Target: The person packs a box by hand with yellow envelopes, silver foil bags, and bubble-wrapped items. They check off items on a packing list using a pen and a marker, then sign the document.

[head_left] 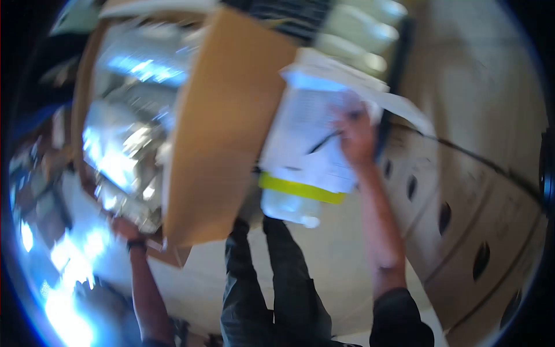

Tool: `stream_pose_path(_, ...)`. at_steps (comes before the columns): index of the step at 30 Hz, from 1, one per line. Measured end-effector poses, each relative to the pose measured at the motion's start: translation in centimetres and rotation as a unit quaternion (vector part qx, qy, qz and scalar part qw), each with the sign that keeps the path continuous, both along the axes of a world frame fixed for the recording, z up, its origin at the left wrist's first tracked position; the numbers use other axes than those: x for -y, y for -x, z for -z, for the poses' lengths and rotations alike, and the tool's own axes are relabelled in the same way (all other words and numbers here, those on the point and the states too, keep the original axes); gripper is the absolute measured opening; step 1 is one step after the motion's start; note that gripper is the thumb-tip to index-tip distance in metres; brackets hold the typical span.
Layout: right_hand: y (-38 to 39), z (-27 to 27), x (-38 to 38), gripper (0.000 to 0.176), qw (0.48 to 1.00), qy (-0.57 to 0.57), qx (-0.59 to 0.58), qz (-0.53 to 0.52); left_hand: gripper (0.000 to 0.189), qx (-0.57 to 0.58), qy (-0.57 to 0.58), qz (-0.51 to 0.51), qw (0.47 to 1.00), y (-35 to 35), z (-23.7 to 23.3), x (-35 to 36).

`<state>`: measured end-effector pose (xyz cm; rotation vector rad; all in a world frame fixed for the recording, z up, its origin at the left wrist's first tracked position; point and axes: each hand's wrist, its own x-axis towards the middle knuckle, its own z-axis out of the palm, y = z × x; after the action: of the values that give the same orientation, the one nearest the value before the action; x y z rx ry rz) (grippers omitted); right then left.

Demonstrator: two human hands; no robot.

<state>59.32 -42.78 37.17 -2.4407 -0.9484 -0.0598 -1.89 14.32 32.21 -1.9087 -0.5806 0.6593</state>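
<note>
An open cardboard box [231, 115] holds several clear plastic-wrapped items [139, 98]. At the box's lower left corner, my left hand [126, 229] is closed on the edge. My right hand [354, 130] is over white papers [300, 127], blurred by motion, with a dark pen [324, 142] at its fingers. Beneath the papers' lower edge runs a yellow-green strip [300, 188], and a clear plastic bottle or container [289, 207] sticks out below it.
Cardboard boxes with oval holes [448, 214] line the right side. Pale, translucent containers [361, 34] stand at the top beside a dark grid-like crate [289, 17]. Bright glare covers the lower left. My legs are at the bottom centre.
</note>
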Motion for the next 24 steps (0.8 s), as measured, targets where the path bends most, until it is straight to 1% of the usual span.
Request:
stream_pose_path(1, -1.7, 0.3, -0.3, 0.037, 0.996, 0.028, 0.081, 0.012, 0.042, 0.029, 0.008, -0.054, 0.998, -1.6, -0.6, 0.5)
stream_pose_path(2, -3.5, -1.3, -1.1, 0.049, 0.994, 0.054, 0.090, -0.020, 0.041, 0.181, 0.052, -0.182, 0.965, -5.6, -2.7, 3.4)
stream_pose_path(3, -5.2, -0.4, -1.2, 0.048, 0.996, 0.028, 0.084, -0.027, 0.040, 0.373, 0.072, -0.277, 0.882, -10.1, -5.4, 6.0)
stream_pose_path(4, -6.9, 1.0, -0.9, 0.046, 0.998, -0.003, 0.056, -0.032, 0.039, 0.548, 0.076, -0.337, 0.762, -15.1, -7.6, 8.6)
stream_pose_path(5, -8.5, 2.2, -0.7, 0.045, 0.998, -0.027, 0.032, -0.035, 0.038, 0.624, 0.059, -0.370, 0.686, -18.7, -9.7, 10.2)
stream_pose_path(6, -9.5, 3.1, -0.6, 0.043, 0.998, -0.039, 0.020, -0.036, 0.037, 0.659, 0.042, -0.393, 0.640, -20.9, -11.6, 11.4)
stream_pose_path(7, -9.4, 3.1, -0.7, 0.044, 0.999, -0.024, 0.031, -0.029, 0.036, 0.692, 0.027, -0.403, 0.598, -23.5, -13.0, 12.2)
stream_pose_path(8, -9.2, 3.0, -0.9, 0.044, 0.999, -0.009, 0.041, -0.022, 0.038, 0.668, 0.034, -0.424, 0.611, -23.9, -13.5, 12.5)
stream_pose_path(9, -9.0, 3.1, -1.2, 0.044, 0.999, 0.006, 0.052, -0.015, 0.047, 0.678, 0.029, -0.385, 0.626, -23.7, -13.3, 12.5)
stream_pose_path(10, -9.0, 3.0, -1.1, 0.043, 0.996, 0.027, 0.080, -0.012, 0.045, 0.690, 0.049, -0.372, 0.619, -23.4, -13.3, 12.5)
stream_pose_path(12, -8.8, 2.8, -1.1, 0.043, 0.998, -0.016, 0.066, -0.002, 0.041, 0.708, 0.090, -0.367, 0.596, -23.7, -13.6, 12.4)
stream_pose_path(14, -7.7, 2.3, -1.8, 0.043, 0.991, 0.044, 0.113, 0.057, 0.040, 0.719, 0.114, -0.367, 0.579, -23.6, -14.0, 12.4)
stream_pose_path(16, -7.6, 3.7, -1.4, 0.043, 0.974, 0.112, 0.168, 0.104, 0.040, 0.728, 0.118, -0.326, 0.591, -22.9, -13.2, 12.2)
stream_pose_path(17, -6.6, 2.9, -2.7, 0.042, 0.948, 0.231, 0.164, 0.147, 0.040, 0.731, 0.111, -0.331, 0.586, -22.3, -13.0, 11.8)
stream_pose_path(19, -9.2, 4.8, -3.0, 0.043, 0.953, 0.219, 0.170, 0.123, 0.034, 0.740, 0.081, -0.253, 0.618, -22.2, -11.9, 11.7)
stream_pose_path(20, -9.1, 4.7, -4.3, 0.044, 0.968, 0.165, 0.164, 0.096, 0.026, 0.724, 0.062, -0.252, 0.639, -20.7, -10.5, 11.5)
stream_pose_path(21, -9.2, 4.8, -4.5, 0.046, 0.980, 0.111, 0.153, 0.070, 0.024, 0.707, 0.042, -0.252, 0.660, -19.2, -8.9, 11.1)
stream_pose_path(22, -8.4, 3.5, -5.0, 0.047, 0.986, 0.065, 0.140, 0.066, 0.023, 0.802, 0.195, -0.275, 0.492, -17.6, -8.1, 10.7)
stream_pose_path(23, -7.4, 2.0, -5.9, 0.048, 0.988, 0.023, 0.137, 0.073, 0.023, 0.884, 0.305, -0.282, 0.215, -16.1, -7.2, 10.2)
stream_pose_path(24, -6.3, 0.4, -6.9, 0.050, 0.986, -0.026, 0.142, 0.086, 0.025, 0.895, 0.321, -0.311, -0.005, -14.7, -6.2, 9.8)
